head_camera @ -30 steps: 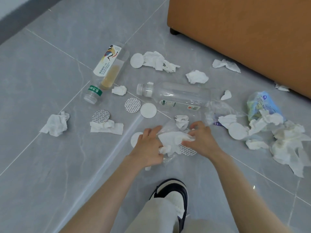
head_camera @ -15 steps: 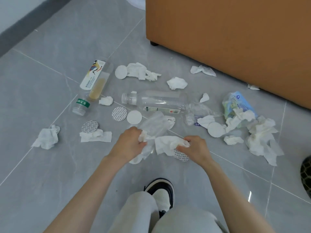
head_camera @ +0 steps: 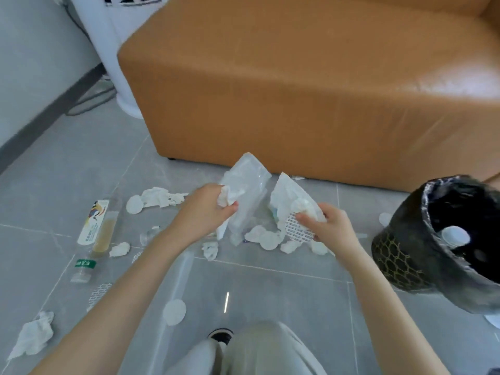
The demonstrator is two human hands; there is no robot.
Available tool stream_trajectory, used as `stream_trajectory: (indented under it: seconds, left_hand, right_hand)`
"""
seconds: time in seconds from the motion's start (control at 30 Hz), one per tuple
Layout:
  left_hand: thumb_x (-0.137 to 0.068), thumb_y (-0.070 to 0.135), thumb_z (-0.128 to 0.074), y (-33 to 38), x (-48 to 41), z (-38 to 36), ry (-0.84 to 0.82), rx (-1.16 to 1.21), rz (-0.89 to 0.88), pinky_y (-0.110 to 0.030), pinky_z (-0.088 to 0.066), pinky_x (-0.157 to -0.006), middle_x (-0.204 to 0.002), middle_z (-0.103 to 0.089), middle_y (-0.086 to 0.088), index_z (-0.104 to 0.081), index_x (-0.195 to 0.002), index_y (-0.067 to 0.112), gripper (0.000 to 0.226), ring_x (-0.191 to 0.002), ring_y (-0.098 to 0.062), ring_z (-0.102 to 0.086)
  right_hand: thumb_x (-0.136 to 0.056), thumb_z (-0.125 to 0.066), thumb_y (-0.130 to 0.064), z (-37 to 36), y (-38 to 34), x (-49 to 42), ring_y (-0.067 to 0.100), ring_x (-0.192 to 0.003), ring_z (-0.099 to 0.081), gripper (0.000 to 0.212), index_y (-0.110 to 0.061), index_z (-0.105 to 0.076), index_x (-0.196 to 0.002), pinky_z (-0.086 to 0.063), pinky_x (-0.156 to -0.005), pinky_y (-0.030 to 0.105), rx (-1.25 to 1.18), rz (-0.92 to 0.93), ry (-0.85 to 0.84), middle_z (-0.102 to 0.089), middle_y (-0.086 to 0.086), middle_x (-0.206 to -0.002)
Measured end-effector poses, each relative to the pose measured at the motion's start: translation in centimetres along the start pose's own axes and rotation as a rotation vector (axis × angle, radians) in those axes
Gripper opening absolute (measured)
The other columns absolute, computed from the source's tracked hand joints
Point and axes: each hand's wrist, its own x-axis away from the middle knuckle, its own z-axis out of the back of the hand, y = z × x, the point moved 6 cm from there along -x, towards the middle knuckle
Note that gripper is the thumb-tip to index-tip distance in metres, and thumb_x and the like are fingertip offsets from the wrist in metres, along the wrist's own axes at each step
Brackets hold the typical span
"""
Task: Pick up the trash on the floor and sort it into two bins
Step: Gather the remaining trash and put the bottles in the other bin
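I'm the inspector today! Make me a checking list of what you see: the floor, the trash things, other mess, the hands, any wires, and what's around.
Surface: grey tiled floor, littered.
Job's things: black bin at right, white disc inside; only one bin in view. On the floor: a bottle on its side, tissues, round white pads.
Clutter: nothing seen beyond the trash.
Hands: left hand grips a clear plastic bag and tissue wad; right hand holds white tissue paper and a patterned pad.
Cables: dark cable on the floor by the wall.
Surroundings: orange sofa, white appliance, grey wall.
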Motion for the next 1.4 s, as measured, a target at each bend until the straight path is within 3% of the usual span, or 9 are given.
stream_trajectory:
  seconds: [0.23, 0.4, 0.63, 0.73, 0.9, 1.0, 1.13, 1.27, 1.4]
  left_hand:
    - [-0.088, 0.033, -0.061, 16.7, -1.8, -3.1, -0.15, -0.067, -0.329, -0.031, -0.036, -0.067, -0.09, -0.054, -0.008, -0.064, -0.092, 0.007, 0.026, -0.084, -0.022, -0.052]
    - [-0.089, 0.032, -0.059, 26.5, 0.5, -8.4, -0.317, -0.023, -0.511, -0.032, -0.041, -0.073, -0.095, -0.052, -0.006, -0.065, -0.096, 0.012, 0.022, -0.087, -0.021, -0.052]
    - [-0.089, 0.034, -0.06, 35.4, 6.6, -18.6, -0.589, 0.019, -0.682, -0.03, -0.045, -0.07, -0.096, -0.054, -0.007, -0.062, -0.096, 0.006, 0.029, -0.084, -0.019, -0.054]
    - [-0.09, 0.029, -0.058, 37.6, 10.0, -21.6, -0.688, 0.127, -0.709, -0.015, -0.04, -0.058, -0.083, -0.055, -0.004, -0.062, -0.09, 0.002, 0.028, -0.067, -0.008, -0.051]
    - [-0.09, 0.025, -0.06, 38.0, 14.6, -27.4, -0.859, 0.265, -0.647, -0.007, -0.037, -0.056, -0.077, -0.059, 0.012, -0.065, -0.09, 0.016, 0.01, -0.063, 0.006, -0.053]
    - [-0.089, 0.024, -0.061, 37.2, 16.3, -30.2, -0.929, 0.314, -0.607, -0.006, -0.038, -0.06, -0.08, -0.059, 0.018, -0.063, -0.093, 0.021, 0.004, -0.07, 0.006, -0.054]
    - [-0.089, 0.022, -0.062, 36.3, 17.6, -33.0, -0.98, 0.399, -0.499, -0.004, -0.042, -0.06, -0.084, -0.061, 0.015, -0.063, -0.101, 0.017, 0.013, -0.074, 0.006, -0.055]
    - [-0.091, 0.029, -0.059, 34.9, 18.1, -35.8, -1.061, 0.388, -0.356, -0.009, -0.046, -0.071, -0.104, -0.063, 0.006, -0.056, -0.11, 0.023, 0.02, -0.095, -0.006, -0.059]
    - [-0.097, 0.03, -0.046, 33.4, 19.8, -38.4, -1.119, 0.14, -0.444, -0.035, -0.052, -0.083, -0.105, -0.059, -0.012, -0.042, -0.121, 0.012, 0.03, -0.092, -0.022, -0.059]
  right_hand:
    - [-0.083, -0.069, -0.025, 13.9, -0.8, 6.4, 0.016, -0.068, -0.053, 0.023, -0.003, -0.063, -0.088, -0.045, -0.059, 0.029, -0.083, -0.002, 0.259, -0.056, 0.014, -0.076]
    - [-0.084, -0.068, -0.024, 22.0, 1.5, 12.9, 0.014, -0.073, -0.057, 0.011, -0.013, -0.064, -0.085, -0.045, -0.055, 0.023, -0.111, -0.057, 0.479, -0.061, 0.004, -0.079]
    - [-0.083, -0.07, -0.024, 29.5, 8.7, 23.6, 0.02, -0.079, -0.065, 0.013, -0.018, -0.065, -0.093, -0.051, -0.065, 0.037, -0.081, -0.266, 0.729, -0.067, 0.0, -0.083]
    - [-0.081, -0.072, -0.022, 30.8, 12.3, 27.9, 0.022, -0.078, -0.061, 0.015, -0.021, -0.057, -0.085, -0.05, -0.069, 0.04, -0.07, -0.378, 0.807, -0.061, -0.002, -0.081]
    - [-0.079, -0.074, -0.022, 30.1, 18.3, 32.5, 0.018, -0.086, -0.055, 0.037, -0.018, -0.05, -0.107, -0.049, -0.067, 0.033, 0.02, -0.63, 0.759, -0.054, 0.0, -0.107]
    - [-0.072, -0.081, -0.027, 29.0, 20.5, 33.4, 0.015, -0.095, -0.054, 0.057, -0.018, -0.052, -0.12, -0.047, -0.07, 0.03, 0.103, -0.642, 0.76, -0.053, -0.002, -0.129]
    - [-0.068, -0.081, -0.031, 29.9, 20.8, 35.0, 0.017, -0.108, -0.056, 0.059, -0.026, -0.054, -0.121, -0.046, -0.089, 0.032, 0.196, -0.59, 0.94, -0.06, -0.006, -0.12]
    - [-0.087, -0.066, -0.027, 31.7, 19.2, 36.3, 0.016, -0.108, -0.055, 0.024, -0.027, -0.061, -0.11, -0.043, -0.087, 0.029, 0.088, -0.459, 1.161, -0.062, -0.007, -0.109]
    - [-0.089, -0.06, -0.015, 31.1, 17.9, 34.4, 0.012, -0.117, -0.052, 0.023, -0.024, -0.067, -0.11, -0.042, -0.1, 0.03, 0.293, -0.303, 0.943, -0.06, -0.009, -0.119]
